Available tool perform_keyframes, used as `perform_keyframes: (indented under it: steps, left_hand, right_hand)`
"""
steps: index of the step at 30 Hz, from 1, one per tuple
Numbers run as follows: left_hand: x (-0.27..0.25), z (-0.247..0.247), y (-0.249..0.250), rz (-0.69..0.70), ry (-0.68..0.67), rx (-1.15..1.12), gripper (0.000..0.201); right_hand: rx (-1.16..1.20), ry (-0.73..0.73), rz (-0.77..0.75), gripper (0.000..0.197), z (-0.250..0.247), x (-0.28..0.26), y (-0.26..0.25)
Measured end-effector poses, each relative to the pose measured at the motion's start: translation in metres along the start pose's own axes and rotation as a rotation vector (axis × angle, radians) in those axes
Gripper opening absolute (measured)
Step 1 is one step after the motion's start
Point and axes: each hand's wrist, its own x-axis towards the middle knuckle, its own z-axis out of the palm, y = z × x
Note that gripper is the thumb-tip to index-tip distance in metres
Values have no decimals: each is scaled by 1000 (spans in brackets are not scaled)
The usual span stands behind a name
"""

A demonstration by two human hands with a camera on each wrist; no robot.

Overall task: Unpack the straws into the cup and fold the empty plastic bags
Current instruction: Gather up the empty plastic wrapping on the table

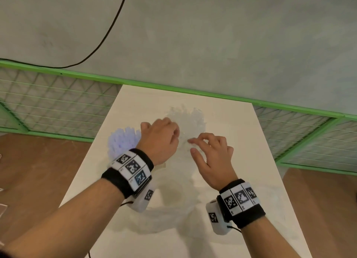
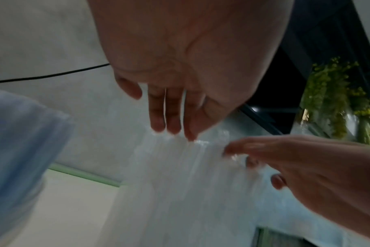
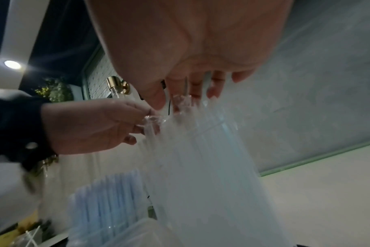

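I see my left hand pinching the crinkled top of the clear bag of straws, upright on the table just beyond both hands, my right hand loose-fingered, tips at the bag's top, blue straws just left of the left hand.

We see a glossy clear plastic bag, translucent plastic straws, a smooth matt white table, a rough matt grey wall, and green-painted metal mesh.
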Motion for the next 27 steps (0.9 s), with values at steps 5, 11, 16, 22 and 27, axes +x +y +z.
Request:
perform_keyframes:
  steps: [5,11,16,22,27]
  left_hand:
    - [-18,13,-9,137,-119,-29,43]
    - [-17,10,-12,23,-62,-36,31]
    - [-14,5,-18,4,81,-52,25]
    - [33,21,-10,-77,-126,-4,53]
    - [47,38,-15,-58,-291,28,56]
  right_hand:
    - [-84,-47,125,50,-2,14,-1]
    - [-177,-205,-11,45,3,31,-13]
    - [-166,-10,68,47,-3,41,-5]
    - [-131,-183,92,59,7,74,-5]
    - [-193,-356,150,59,20,80,2]
